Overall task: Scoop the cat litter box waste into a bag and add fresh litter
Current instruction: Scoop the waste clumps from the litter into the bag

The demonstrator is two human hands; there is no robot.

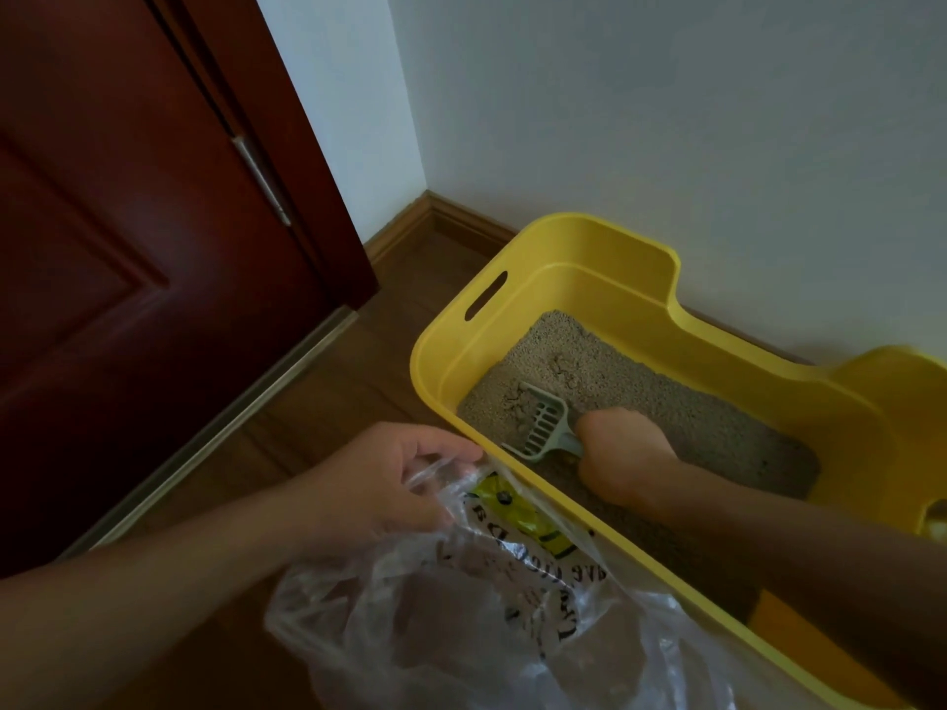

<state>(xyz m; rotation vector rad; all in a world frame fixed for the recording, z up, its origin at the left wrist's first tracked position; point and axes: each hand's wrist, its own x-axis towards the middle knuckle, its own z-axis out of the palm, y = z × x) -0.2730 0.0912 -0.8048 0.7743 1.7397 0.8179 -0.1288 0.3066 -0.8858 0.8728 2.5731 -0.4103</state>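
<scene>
The task looks to be in its early scooping stage. The scoop's head carries no waste that I can make out, nothing dark shows through the bag's film, and no fresh litter supply is in view, so lifting the clumps, tipping them into the bag and topping up all appear left to do.

The right hand's fingers are wrapped closed round the handle of the grey slotted litter scoop. They are seen from the back of the hand, so the fingertips are hidden. The scoop's head lies low on the grey-beige litter, its front edge right beside a cracked, raised clump. A second disturbed patch sits a little further toward the wall.

The left hand's fingers are curled, pinching the rim of the clear plastic bag between fingertips and thumb. It holds the bag outside the box, just beside the near wall. The film bears dark lettering and a yellow-green print, and it is crumpled, with its mouth only partly open.

The litter fills the floor of the yellow litter box, which has a handle slot in its end wall and stands on the wooden floor against the white wall. A dark red door is on the left, well apart from it.
</scene>
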